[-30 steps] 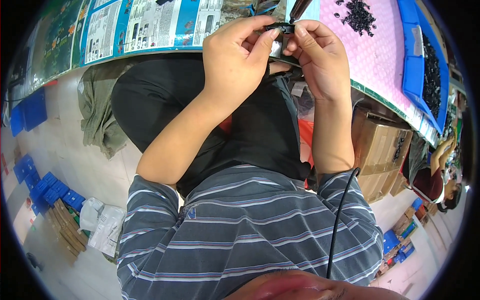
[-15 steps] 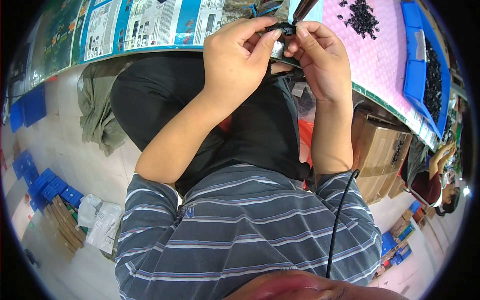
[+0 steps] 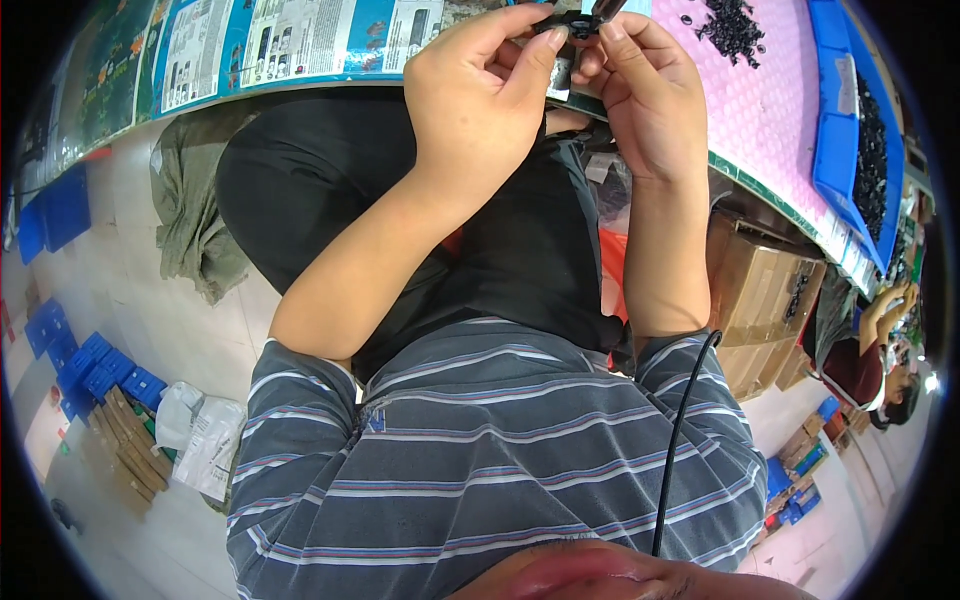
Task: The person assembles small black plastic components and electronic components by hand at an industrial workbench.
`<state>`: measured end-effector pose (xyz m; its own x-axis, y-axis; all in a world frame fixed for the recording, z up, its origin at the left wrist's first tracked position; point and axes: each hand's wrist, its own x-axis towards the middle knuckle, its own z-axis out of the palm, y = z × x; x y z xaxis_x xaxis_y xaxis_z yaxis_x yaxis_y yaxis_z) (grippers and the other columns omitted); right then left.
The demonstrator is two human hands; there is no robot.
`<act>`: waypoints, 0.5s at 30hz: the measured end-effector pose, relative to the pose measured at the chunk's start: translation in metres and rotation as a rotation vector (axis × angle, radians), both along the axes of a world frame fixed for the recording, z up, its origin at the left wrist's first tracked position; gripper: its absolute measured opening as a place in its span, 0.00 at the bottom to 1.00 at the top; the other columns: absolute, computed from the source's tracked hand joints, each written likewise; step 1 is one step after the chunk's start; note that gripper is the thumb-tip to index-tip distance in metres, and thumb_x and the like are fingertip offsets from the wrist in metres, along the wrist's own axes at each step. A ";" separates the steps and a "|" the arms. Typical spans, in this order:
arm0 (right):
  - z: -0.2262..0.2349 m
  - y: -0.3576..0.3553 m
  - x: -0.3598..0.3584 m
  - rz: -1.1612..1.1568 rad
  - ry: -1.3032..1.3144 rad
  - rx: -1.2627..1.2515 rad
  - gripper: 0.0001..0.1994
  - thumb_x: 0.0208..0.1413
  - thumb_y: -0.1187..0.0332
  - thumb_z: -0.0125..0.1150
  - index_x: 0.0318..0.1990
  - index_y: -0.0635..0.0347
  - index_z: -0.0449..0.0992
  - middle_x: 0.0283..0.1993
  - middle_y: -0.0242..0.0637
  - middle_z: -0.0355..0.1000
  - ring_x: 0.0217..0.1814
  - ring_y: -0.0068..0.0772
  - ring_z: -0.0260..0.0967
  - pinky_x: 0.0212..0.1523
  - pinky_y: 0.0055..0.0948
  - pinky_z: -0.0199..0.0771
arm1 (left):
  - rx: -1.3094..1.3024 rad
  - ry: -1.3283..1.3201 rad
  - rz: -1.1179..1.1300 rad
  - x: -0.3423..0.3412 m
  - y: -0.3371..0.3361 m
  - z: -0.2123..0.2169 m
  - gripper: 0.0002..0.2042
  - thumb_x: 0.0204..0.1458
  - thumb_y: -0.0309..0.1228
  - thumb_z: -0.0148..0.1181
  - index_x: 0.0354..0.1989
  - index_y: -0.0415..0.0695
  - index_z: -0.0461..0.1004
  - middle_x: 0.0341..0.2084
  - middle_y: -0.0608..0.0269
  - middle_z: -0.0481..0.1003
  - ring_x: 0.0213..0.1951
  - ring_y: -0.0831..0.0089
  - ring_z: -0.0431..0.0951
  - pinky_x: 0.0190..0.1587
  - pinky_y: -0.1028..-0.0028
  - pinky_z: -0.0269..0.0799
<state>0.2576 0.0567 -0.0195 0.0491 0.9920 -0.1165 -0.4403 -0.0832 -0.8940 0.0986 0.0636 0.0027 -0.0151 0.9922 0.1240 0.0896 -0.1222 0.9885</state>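
Both of my hands meet at the table's near edge, around a small black part whose exact kind I cannot make out. My left hand pinches its left end between thumb and fingers. At its right end, the thumb and fingertips of my right hand close on the same part. A dark, pointed tool tip comes down from the top edge onto the part, between my hands; its upper end is out of view. Below my fingertips sits a small metal block, partly covered by my hands.
On pink bubble wrap at the right lies a pile of small black pieces. Farther right stands a blue bin holding more black pieces. Printed sheets cover the left tabletop. A cardboard box stands below; another person sits far right.
Both hands and the black part appear slightly higher in the picture, and the table has shifted up too. My grip on the part looks the same.
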 end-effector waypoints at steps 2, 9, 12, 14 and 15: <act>0.004 0.000 -0.003 -0.023 0.026 -0.041 0.06 0.68 0.67 0.62 0.42 0.60 0.76 0.32 0.28 0.74 0.31 0.20 0.72 0.35 0.21 0.75 | 0.019 0.003 0.013 -0.001 0.000 -0.001 0.08 0.59 0.22 0.67 0.44 0.29 0.80 0.25 0.64 0.79 0.26 0.85 0.74 0.29 0.81 0.70; -0.042 0.023 0.004 0.129 0.280 0.328 0.08 0.69 0.65 0.61 0.45 0.61 0.75 0.32 0.30 0.75 0.32 0.23 0.74 0.38 0.24 0.79 | 0.028 -0.036 -0.003 0.005 -0.001 -0.004 0.09 0.59 0.21 0.67 0.44 0.29 0.80 0.26 0.64 0.79 0.27 0.86 0.74 0.29 0.82 0.70; -0.014 0.009 -0.004 0.144 0.299 0.323 0.08 0.69 0.66 0.61 0.45 0.61 0.75 0.32 0.30 0.75 0.32 0.23 0.74 0.38 0.24 0.79 | 0.019 -0.034 0.019 -0.001 0.000 -0.004 0.09 0.59 0.21 0.67 0.44 0.28 0.80 0.27 0.65 0.80 0.27 0.86 0.74 0.29 0.83 0.70; -0.013 0.008 -0.003 -0.032 0.015 -0.019 0.08 0.69 0.66 0.62 0.44 0.61 0.75 0.32 0.30 0.75 0.32 0.23 0.74 0.38 0.25 0.79 | -0.001 -0.032 0.011 0.001 0.000 -0.002 0.09 0.59 0.21 0.67 0.44 0.28 0.80 0.27 0.65 0.80 0.27 0.86 0.75 0.29 0.83 0.70; -0.042 0.022 0.004 0.125 0.306 0.313 0.08 0.69 0.66 0.62 0.44 0.61 0.75 0.32 0.30 0.75 0.32 0.23 0.74 0.38 0.25 0.79 | -0.002 -0.050 -0.010 0.005 -0.001 -0.002 0.09 0.59 0.21 0.67 0.44 0.28 0.80 0.28 0.64 0.80 0.27 0.86 0.75 0.29 0.83 0.70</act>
